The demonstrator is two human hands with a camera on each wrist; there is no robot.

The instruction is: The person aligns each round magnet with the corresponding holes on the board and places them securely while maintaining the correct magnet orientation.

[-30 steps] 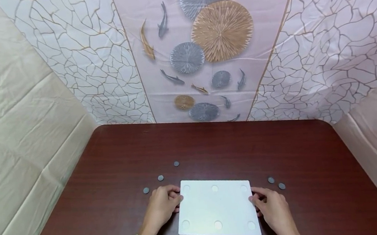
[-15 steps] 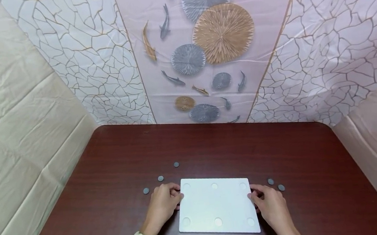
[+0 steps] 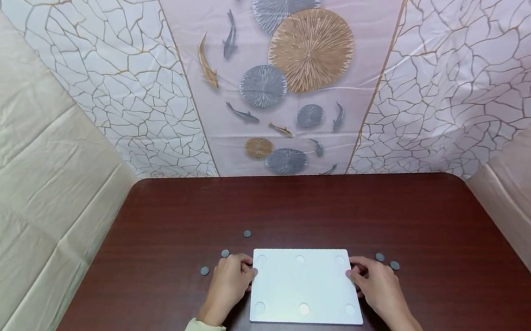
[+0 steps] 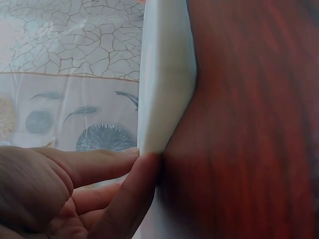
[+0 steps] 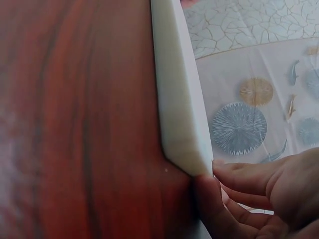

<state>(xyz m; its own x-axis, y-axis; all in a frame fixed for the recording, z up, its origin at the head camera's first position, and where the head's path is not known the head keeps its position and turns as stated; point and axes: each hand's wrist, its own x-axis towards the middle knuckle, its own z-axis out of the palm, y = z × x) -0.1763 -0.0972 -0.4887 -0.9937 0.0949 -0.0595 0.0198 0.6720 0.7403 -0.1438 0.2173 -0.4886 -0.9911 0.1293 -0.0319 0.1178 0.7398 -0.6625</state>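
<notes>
A white rectangular board [image 3: 304,286] with several round recesses lies near the front of the table. My left hand [image 3: 228,284] pinches its left edge between thumb and fingers, and my right hand [image 3: 381,287] pinches the right edge. In the left wrist view, the thumb and a finger of the left hand [image 4: 99,184] meet at the board's pale edge [image 4: 167,74]. The right wrist view has the right hand [image 5: 254,194] gripping the opposite edge [image 5: 179,89] likewise. The board's underside is hidden.
Small grey discs lie on the dark red table [image 3: 299,205]: three left of the board, one of them [image 3: 247,233] farthest back, and two at the right, one [image 3: 394,265] nearer the front. Patterned cloth [image 3: 158,90] hangs behind the table.
The board has shifted slightly back toward the discs, with both hands moving along on its edges. Their hold looks the same, and the discs keep their places on the table.
</notes>
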